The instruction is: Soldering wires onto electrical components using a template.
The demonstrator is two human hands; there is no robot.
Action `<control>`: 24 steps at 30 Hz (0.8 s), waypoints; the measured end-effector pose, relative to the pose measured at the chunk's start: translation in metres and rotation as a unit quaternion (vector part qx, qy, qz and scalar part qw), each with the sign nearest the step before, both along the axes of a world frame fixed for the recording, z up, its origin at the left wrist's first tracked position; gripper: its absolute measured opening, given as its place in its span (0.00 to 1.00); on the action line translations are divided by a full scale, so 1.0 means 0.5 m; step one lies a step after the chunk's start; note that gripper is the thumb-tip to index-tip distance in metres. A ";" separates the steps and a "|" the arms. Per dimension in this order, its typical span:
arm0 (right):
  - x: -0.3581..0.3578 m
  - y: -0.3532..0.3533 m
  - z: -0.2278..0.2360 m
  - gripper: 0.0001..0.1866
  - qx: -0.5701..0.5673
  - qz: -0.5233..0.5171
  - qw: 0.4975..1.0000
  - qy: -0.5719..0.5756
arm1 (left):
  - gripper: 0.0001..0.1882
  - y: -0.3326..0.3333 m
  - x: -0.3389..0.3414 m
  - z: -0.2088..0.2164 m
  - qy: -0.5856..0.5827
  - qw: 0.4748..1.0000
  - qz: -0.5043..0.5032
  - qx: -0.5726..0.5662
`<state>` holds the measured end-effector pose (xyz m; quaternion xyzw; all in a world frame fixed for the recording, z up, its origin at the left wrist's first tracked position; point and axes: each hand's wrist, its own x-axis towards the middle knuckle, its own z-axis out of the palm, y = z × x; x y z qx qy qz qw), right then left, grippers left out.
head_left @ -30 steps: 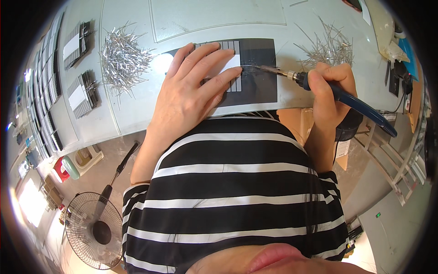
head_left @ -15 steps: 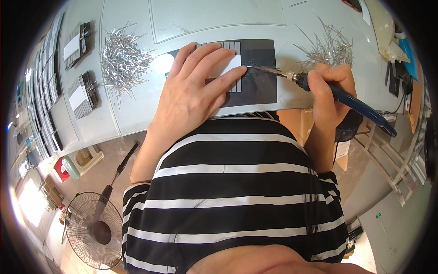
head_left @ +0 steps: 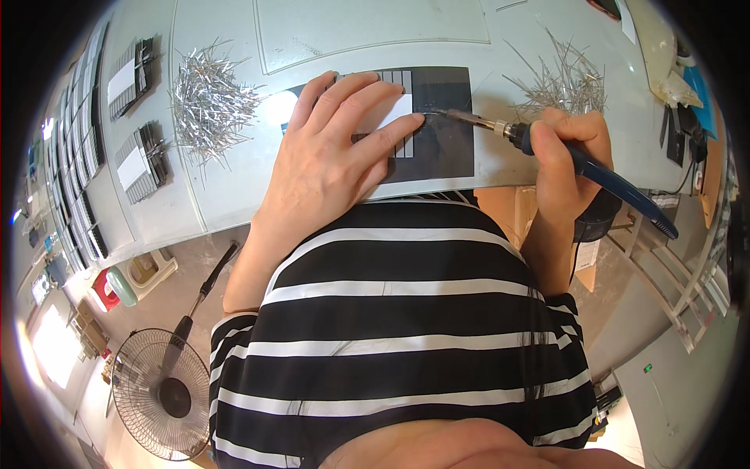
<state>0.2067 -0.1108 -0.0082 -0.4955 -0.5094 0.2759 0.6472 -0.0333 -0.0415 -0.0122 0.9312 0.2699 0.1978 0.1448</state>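
At the near edge of the pale surface (head_left: 234,195), the left hand (head_left: 328,156) lies flat, fingers spread, pinning a small striped panel (head_left: 394,117) to a dark mat (head_left: 445,148). The right hand (head_left: 566,156), fingers clamped on a blue-handled soldering iron (head_left: 547,144), sets the tip at the panel's edge. Loose wire strips (head_left: 207,102) and stacked panels (head_left: 141,160) suggest much work remains.

I log: soldering iron (head_left: 582,160), blue plastic handle, dull metal tip; mat (head_left: 449,133), matt black; wire pile (head_left: 211,102), shiny metal; table (head_left: 234,187), smooth, pale, glossy.
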 end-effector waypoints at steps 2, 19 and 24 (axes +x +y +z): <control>0.003 0.002 0.002 0.11 0.017 0.007 0.999 0.029 | 0.24 0.000 0.000 -0.001 -0.001 1.000 0.001 0.001; -0.006 0.001 0.004 0.11 0.000 0.025 1.000 0.015 | 0.25 -0.001 -0.003 -0.003 -0.006 1.000 -0.001 -0.006; -0.007 0.004 0.014 0.11 -0.025 0.008 1.000 0.000 | 0.25 0.000 -0.004 0.000 -0.001 1.000 -0.002 -0.011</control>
